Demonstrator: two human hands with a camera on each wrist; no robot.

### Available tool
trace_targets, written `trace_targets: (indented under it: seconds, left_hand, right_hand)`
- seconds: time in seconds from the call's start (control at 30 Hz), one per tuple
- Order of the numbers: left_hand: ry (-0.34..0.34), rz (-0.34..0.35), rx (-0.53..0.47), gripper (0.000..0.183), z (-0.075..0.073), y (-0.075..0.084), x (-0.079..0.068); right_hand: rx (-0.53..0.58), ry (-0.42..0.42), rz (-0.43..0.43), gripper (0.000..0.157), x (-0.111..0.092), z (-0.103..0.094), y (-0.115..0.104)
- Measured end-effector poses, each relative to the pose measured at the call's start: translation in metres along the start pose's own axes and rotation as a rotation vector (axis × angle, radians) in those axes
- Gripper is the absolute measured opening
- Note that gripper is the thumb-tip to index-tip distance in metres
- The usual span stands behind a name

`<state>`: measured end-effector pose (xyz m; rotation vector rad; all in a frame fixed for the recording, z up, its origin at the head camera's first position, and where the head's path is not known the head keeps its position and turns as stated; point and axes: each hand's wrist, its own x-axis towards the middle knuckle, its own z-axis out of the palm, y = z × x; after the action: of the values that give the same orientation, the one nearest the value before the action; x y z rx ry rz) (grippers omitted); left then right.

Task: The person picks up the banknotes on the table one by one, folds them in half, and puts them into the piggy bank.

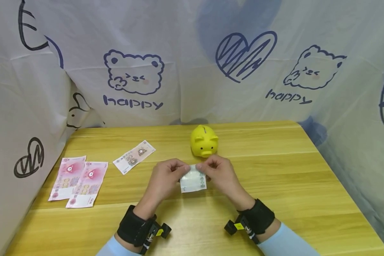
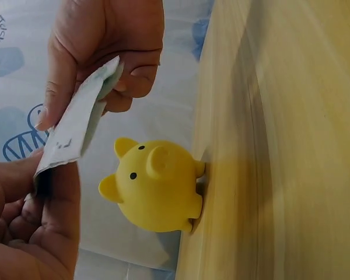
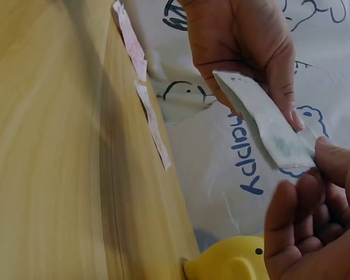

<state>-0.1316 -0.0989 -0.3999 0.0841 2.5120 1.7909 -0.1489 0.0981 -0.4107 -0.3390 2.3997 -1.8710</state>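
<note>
A folded pale green banknote [image 1: 193,181] is held up over the table between both hands. My left hand [image 1: 165,176] pinches its left end between thumb and fingers. At the opposite end, my right hand [image 1: 222,176] grips the note the same way. In the left wrist view the banknote [image 2: 76,125] shows a fold, with a second layer hanging behind the front one. The right wrist view shows the banknote [image 3: 268,125] slanting from one thumb to the other. Just beyond the hands stands a yellow piggy bank [image 1: 204,140] with a slot on top, facing me.
Two overlapping pink banknotes [image 1: 88,185] lie on the left of the wooden table [image 1: 291,170]. A brownish banknote [image 1: 134,157] lies at an angle between them and the piggy bank. A white cloth [image 1: 192,71] with drawings hangs behind the table and along its sides.
</note>
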Motion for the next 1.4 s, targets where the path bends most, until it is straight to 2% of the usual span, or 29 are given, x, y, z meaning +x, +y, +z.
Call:
trace_targets:
  seconds: [0.07,0.23,0.33,0.43,0.57,0.67,0.8,0.93,1.03,1.23,1.4]
  left_hand:
    - [0.042,0.004,-0.021,0.014,-0.002,0.001,0.001]
    - [0.154,0.031,-0.054,0.019,-0.009,0.001,0.002]
    - [0.164,0.043,-0.063,0.022,-0.011,0.001,0.003]
    - [0.119,0.022,-0.122,0.023,-0.011,0.001,0.004]
    - [-0.010,-0.056,-0.262,0.025,-0.011,0.001,0.005]
    - [-0.070,-0.098,-0.322,0.022,-0.011,0.001,0.006]
    - [-0.079,-0.105,-0.343,0.019,-0.012,0.002,0.006]
    - [-0.129,-0.104,-0.377,0.022,-0.015,0.002,0.005]
    - [-0.164,-0.116,-0.420,0.027,-0.017,0.003,0.004]
    - [-0.165,-0.154,-0.486,0.043,-0.019,0.006,0.004]
    - [-0.161,-0.137,-0.518,0.040,-0.018,0.009,0.002]
  right_hand:
    - [0.024,-0.043,0.030,0.020,0.000,0.001,0.000]
    - [0.090,-0.216,0.117,0.018,-0.002,0.004,-0.004]
    - [0.103,-0.231,0.130,0.018,-0.003,0.006,-0.005]
    - [0.115,-0.193,0.114,0.018,-0.003,0.006,-0.004]
    - [0.170,-0.097,0.084,0.021,-0.002,0.004,-0.003]
    - [0.201,-0.058,0.073,0.024,-0.001,0.001,-0.003]
    - [0.197,-0.056,0.069,0.026,0.000,-0.003,-0.003]
    - [0.235,-0.031,0.052,0.023,0.000,-0.006,-0.004]
    - [0.280,-0.023,0.036,0.028,0.000,-0.008,-0.005]
    - [0.336,-0.014,0.012,0.028,0.000,-0.009,-0.005]
    - [0.360,-0.010,0.001,0.025,-0.001,-0.009,-0.004]
